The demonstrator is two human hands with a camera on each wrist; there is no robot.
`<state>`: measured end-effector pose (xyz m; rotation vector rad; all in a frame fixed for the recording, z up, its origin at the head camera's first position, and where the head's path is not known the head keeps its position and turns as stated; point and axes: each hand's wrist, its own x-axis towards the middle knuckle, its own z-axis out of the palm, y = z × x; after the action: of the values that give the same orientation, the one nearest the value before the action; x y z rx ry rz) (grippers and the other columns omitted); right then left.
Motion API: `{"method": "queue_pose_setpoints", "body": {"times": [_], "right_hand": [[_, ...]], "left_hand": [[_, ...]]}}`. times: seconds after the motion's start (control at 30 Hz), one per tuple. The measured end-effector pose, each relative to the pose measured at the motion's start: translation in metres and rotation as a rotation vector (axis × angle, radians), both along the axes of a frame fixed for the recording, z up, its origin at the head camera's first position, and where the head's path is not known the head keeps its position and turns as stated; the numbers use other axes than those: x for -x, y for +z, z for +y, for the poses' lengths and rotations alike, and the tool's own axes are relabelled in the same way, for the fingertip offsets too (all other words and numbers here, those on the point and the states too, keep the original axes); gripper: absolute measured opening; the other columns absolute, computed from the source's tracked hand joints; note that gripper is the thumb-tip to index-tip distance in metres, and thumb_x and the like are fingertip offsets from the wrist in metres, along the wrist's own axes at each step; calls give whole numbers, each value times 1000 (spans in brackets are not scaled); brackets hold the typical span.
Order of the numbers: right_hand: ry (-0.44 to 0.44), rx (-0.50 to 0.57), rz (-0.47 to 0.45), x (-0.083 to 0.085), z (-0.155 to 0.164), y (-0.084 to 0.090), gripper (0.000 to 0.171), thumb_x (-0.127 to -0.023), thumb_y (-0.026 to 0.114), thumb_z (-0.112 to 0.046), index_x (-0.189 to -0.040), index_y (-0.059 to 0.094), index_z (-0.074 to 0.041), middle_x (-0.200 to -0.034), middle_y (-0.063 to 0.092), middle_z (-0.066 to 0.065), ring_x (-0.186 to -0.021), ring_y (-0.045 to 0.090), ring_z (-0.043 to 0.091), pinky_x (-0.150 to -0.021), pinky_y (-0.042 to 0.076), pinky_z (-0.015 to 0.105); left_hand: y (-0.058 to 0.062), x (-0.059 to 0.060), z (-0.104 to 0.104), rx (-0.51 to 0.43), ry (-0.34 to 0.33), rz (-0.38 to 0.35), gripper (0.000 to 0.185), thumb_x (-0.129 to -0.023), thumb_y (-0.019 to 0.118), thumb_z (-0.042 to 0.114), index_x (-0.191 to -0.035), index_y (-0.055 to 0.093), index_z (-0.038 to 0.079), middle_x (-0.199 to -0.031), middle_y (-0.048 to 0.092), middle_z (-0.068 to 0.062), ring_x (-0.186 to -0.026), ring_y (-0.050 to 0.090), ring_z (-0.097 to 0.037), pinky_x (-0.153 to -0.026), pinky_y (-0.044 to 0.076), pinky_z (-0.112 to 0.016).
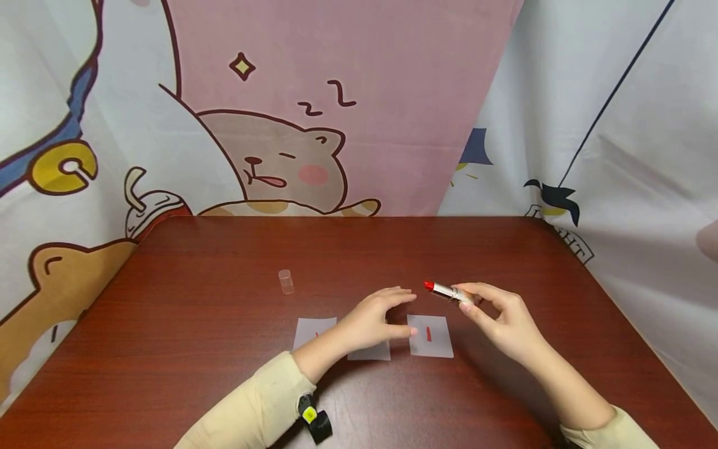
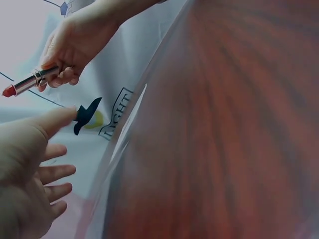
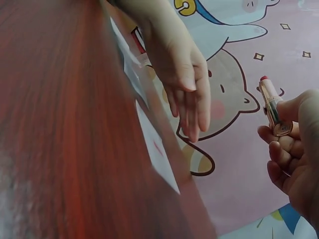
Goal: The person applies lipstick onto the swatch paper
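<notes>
Both forearms reach forward in cream sleeves. The left hand (image 1: 373,321) hovers palm down, fingers loosely spread and relaxed, thumb stretched toward the right, with a black strap at its wrist. The right hand (image 1: 502,318) is raised beside it, fingers curled in a pinch.

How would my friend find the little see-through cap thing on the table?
Start at the brown table and find the three small paper squares near the hands. Look past the left square, toward the cartoon curtain: the cap stands there alone. It is the only clear, tube-shaped thing; the papers lie flat.
</notes>
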<state>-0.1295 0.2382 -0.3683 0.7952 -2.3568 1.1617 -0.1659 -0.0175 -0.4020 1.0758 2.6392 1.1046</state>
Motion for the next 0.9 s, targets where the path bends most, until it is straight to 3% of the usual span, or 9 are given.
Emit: {"method": "queue_pose_setpoints", "body": {"times": [0.23, 0.5, 0.9], "right_hand": [[15, 34, 4, 1, -9, 9, 35, -81, 69, 10, -111, 67, -6, -88, 66, 4, -82, 56, 5, -73, 44, 18], [44, 70, 10, 5, -19, 16, 31, -84, 67, 9, -112, 66, -5, -88, 64, 4, -83, 56, 6, -72, 45, 17], [92, 162, 14, 9, -40, 25, 34, -84, 61, 16, -113, 65, -1, -94, 69, 6, -87, 63, 10, -77, 47, 17]], "left_hand": [[14, 4, -8, -153, 64, 4, 58, -84, 74, 32, -135, 55, 11, -138, 51, -1, -133, 38, -15, -107, 32, -38], [27, 5, -15, -288, 110, 35, 56, -82, 77, 28, -133, 57, 13, -139, 50, -5, -130, 41, -13, -103, 37, -39], [47, 3, -26, -468, 92, 126, 57, -79, 80, 18, -132, 58, 13, -136, 53, -2, -128, 43, -10, -103, 38, -38]]}}
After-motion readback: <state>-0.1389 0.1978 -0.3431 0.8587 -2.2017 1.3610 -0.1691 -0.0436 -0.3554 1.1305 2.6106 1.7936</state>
